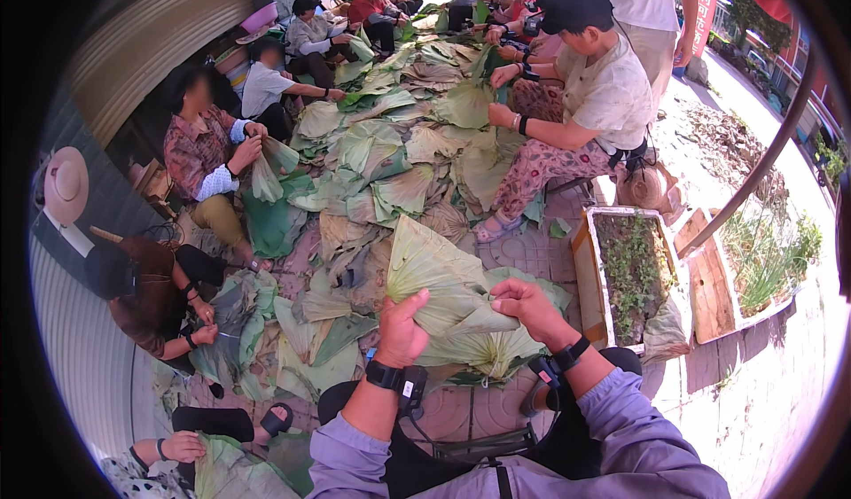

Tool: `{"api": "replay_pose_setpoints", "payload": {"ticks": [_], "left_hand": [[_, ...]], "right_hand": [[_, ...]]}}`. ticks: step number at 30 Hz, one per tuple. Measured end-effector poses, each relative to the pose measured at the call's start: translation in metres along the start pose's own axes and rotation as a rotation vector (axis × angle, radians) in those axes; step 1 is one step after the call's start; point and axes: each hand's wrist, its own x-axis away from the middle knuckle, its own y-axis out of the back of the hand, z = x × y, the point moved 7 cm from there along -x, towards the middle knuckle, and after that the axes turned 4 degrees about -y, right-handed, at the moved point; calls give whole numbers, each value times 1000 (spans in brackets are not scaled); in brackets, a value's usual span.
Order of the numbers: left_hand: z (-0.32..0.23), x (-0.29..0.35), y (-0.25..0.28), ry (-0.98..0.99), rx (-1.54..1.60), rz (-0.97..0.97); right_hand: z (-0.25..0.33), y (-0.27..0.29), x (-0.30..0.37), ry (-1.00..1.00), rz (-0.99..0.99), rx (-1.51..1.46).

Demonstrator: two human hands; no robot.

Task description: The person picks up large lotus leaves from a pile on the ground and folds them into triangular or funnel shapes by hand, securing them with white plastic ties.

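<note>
Between my two hands a large folded lotus leaf [439, 282], pale green and partly dried, is held up in front of me. My left hand [403, 329] grips its lower left edge, thumb pointing up. At the leaf's right edge, my right hand [530, 308] pinches it between thumb and fingers. Below it, more green leaves [483, 353] lie over the ground between my knees. Beyond my hands spreads a long heap of lotus leaves [363, 167], some green, some brown and dry.
Several people sit along both sides of the heap, handling leaves; one [585, 100] sits close on the right, another [151, 295] bends forward at left. A white planter box [587, 273] with green plants stands right of me. A curved pole [762, 167] rises at far right.
</note>
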Motion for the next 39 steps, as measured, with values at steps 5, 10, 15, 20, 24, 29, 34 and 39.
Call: {"api": "replay_pose_setpoints", "payload": {"ticks": [5, 10, 15, 20, 24, 29, 34, 39], "left_hand": [[2, 2, 4, 6, -27, 2], [10, 6, -5, 61, -95, 78], [22, 13, 1, 119, -192, 120], [27, 18, -2, 163, -269, 159], [29, 19, 0, 193, -351, 295], [37, 15, -2, 231, -406, 294], [70, 10, 16, 372, -301, 67], [119, 30, 36, 590, -322, 47]], "right_hand": [[3, 9, 0, -83, -57, 13], [18, 21, -3, -4, -182, 24], [44, 33, 2, 91, -174, -47], [39, 44, 1, 28, -230, -40], [42, 43, 3, 77, -162, -252], [51, 45, 6, 149, 28, -469], [58, 47, 9, 173, -13, -666], [55, 52, 4, 202, -64, -735]]}}
